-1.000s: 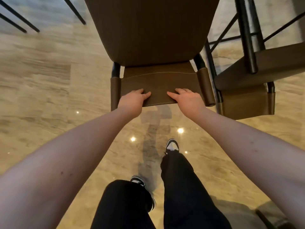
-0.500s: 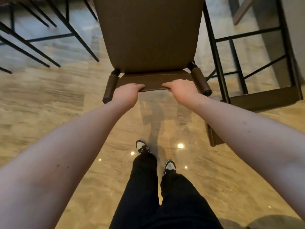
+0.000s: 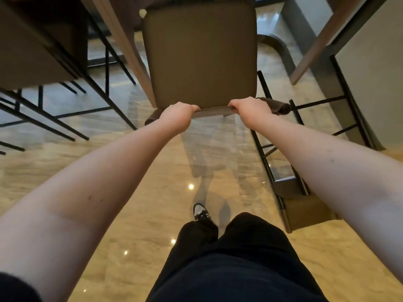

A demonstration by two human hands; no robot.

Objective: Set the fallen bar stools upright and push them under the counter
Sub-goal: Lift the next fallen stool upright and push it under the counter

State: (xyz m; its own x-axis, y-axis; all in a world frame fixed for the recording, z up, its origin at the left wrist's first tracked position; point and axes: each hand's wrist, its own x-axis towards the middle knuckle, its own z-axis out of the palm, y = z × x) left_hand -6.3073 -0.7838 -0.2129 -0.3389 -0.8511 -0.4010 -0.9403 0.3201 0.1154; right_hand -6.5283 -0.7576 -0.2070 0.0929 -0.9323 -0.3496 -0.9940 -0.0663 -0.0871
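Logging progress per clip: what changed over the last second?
The upright stool went forward, its seat now reaching under the counter edge. Both hands, left hand and right hand, stay gripped on its backrest top. The fallen stool still lies at right.

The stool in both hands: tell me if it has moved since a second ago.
Yes. The stool has gone forward toward the counter, and its seat's far end now sits under the counter's edge.

Bare forearms are seen; loose black trousers (image 3: pixel 235 264) and a black-and-white sneaker (image 3: pixel 200 211) are worn.
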